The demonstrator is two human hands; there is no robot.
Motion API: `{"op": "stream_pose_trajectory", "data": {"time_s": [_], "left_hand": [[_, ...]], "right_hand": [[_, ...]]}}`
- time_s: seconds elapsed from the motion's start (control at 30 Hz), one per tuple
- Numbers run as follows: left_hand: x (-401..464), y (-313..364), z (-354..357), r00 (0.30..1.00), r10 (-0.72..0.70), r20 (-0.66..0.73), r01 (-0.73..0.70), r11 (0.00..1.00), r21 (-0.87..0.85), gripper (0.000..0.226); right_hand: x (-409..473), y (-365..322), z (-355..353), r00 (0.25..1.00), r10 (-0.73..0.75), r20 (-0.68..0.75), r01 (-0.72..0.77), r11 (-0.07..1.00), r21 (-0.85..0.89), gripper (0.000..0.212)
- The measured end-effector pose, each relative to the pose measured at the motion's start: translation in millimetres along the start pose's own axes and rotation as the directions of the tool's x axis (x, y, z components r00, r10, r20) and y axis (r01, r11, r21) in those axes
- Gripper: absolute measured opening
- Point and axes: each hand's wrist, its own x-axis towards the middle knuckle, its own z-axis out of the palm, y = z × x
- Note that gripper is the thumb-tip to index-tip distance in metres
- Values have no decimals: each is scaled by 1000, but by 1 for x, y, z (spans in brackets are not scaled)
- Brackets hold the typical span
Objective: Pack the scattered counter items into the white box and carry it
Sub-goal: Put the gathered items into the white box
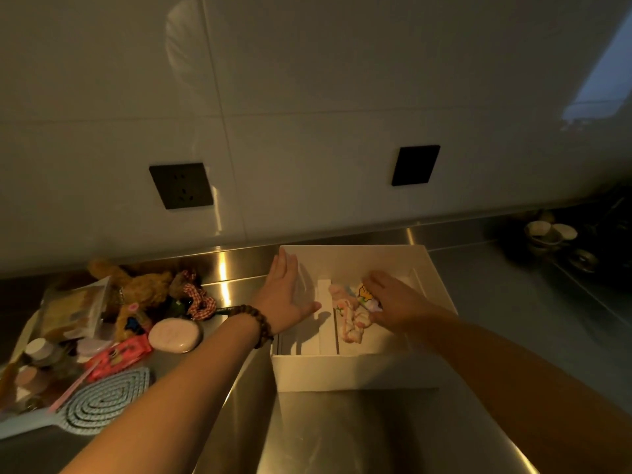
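On the steel counter against the tiled wall sits the open white cardboard box (345, 371), holding a pink-and-white fabric scrunchie (349, 318). Left hand (285, 295) rests flat, fingers straight, on its left wall. Right hand (393, 297), fingers loosely spread, presses a small cartoon-printed packet (363, 291) inside.

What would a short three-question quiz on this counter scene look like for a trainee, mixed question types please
1. True or false: the teddy bear is already inside the white box.
2. Which hand wears the bead bracelet? A) left B) right C) neither
3. Fill in: the right hand rests on small items lying in the ____.

Key
1. False: it lies on the steel counter, left of the box, with the pink oval case, the red packet and the blue hairbrush.
2. A: it is on the left wrist, and the left hand lies flat against the box's left wall.
3. White box.
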Motion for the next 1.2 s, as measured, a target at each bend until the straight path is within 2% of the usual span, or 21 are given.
{"op": "stream_pose_trajectory", "data": {"time_s": [0.1, 0.2, 0.37, 0.47, 0.57, 0.7, 0.83, 0.97, 1.07, 1.2], "left_hand": [[1, 0, 2, 1000, 10, -18, -10, 1000, -16, 108], [2, -2, 3, 1000, 12, -18, -12, 1000, -27, 108], [3, -3, 4, 1000, 10, -14, -10, 1000, -21, 107], [3, -4, 4, 1000, 7, -19, -8, 1000, -26, 105], [2, -4, 3, 999, -5, -35, 3, 998, -64, 101], [-11, -2, -6, 996, -22, -86, 7, 986, -168, 90], [-42, -20, -16, 984, 26, -174, -65, 972, -225, 75], [-83, -64, -26, 968, -6, -250, -26, 992, -124, 75], [-120, -107, -41, 952, -44, -303, 7, 992, -123, 69], [-183, -177, -56, 921, -135, -366, 119, 991, -65, 65]], "right_hand": [[-4, 4, 4, 981, -4, 195, 14, 998, -54, 69], [-3, 6, 10, 967, 32, 253, 3, 991, -134, 70], [0, 4, 13, 976, 29, 218, 23, 972, -233, 75], [-2, -7, 8, 981, 55, 189, -34, 993, -109, 63], [-9, -29, 1, 994, 78, 81, -79, 997, 10, 60], [-24, -71, -17, 994, 27, -102, -12, 989, 145, 58], [-35, -127, -30, 970, -19, -244, 83, 964, 252, 55], [-31, -191, -24, 951, -168, -259, 233, 941, 246, 55], [-22, -243, -7, 936, -251, -248, 306, 927, 217, 55], [-13, -306, 34, 925, -339, -169, 374, 891, 258, 62]]}}
